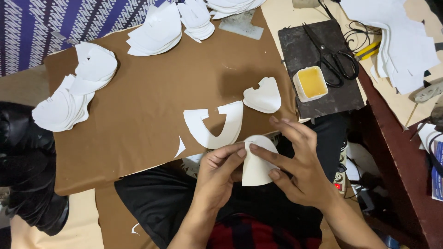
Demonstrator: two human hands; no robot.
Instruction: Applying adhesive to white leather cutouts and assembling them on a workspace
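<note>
Both hands hold one white cut piece (254,167) folded into a rounded cone, just off the near edge of a brown board (152,97). My left hand (220,171) pinches its left edge with thumb and forefinger. My right hand (295,159) wraps it from the right, forefinger laid across the top. On the board just beyond lies a flat white U-shaped piece (213,124), and to its right a small curved stack of white pieces (264,96).
Stacks of white cut pieces sit at the board's left (69,99) and far edge (157,33). A dark slab (323,99) at right carries a small tub of yellow glue (311,83) and black scissors (334,57). More white sheets (406,46) lie far right.
</note>
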